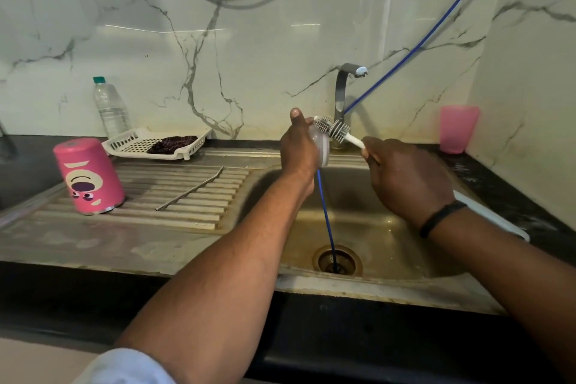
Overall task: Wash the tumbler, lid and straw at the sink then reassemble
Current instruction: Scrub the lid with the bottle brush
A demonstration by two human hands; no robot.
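Over the sink basin (367,227) my left hand (297,150) grips the clear lid (322,146) on edge. My right hand (405,178) holds the white handle of a bottle brush (335,129), whose grey bristles lie against the top of the lid. The pink tumbler (90,176) with a cartoon face stands upside down on the ribbed drainboard at the left. The metal straw (190,188) lies flat on the drainboard between the tumbler and the basin.
The faucet (343,93) stands behind the hands; no water is visible from it. A blue hose (327,221) runs down into the drain. A white tray (156,143) with a dark cloth, a water bottle (110,107) and a pink cup (458,129) stand along the wall.
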